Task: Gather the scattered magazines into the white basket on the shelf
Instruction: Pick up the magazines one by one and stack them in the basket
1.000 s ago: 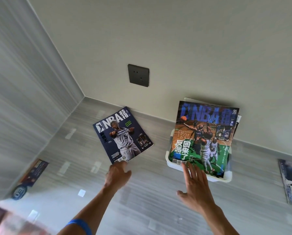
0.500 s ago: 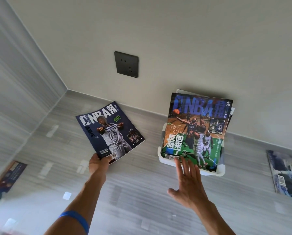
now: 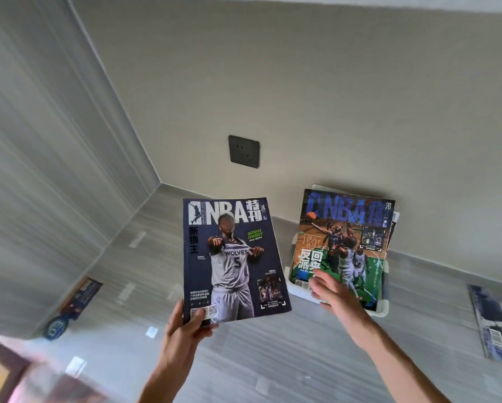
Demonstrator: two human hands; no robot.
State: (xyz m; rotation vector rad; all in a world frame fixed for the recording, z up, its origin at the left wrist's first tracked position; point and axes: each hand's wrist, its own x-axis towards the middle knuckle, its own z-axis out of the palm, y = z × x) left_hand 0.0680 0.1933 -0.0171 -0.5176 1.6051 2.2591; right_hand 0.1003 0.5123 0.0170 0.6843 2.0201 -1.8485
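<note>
At centre frame, the left hand [image 3: 185, 327] pinches the lower left corner of a navy magazine [image 3: 232, 260], thumb on the cover, holding it clear of the shelf [image 3: 273, 359]. To its right the right hand [image 3: 331, 289] hovers with fingers spread and nothing in them, at the near edge of the white basket [image 3: 382, 311], where a stack topped by a green-and-orange issue [image 3: 343, 245] leans against the wall. Two more magazines lie loose, one at lower left [image 3: 75, 303], one at far right [image 3: 497, 321], both too blurred to read. Held by one corner, the navy copy could sag or slip; pushed in carelessly, it may topple the leaning stack.
</note>
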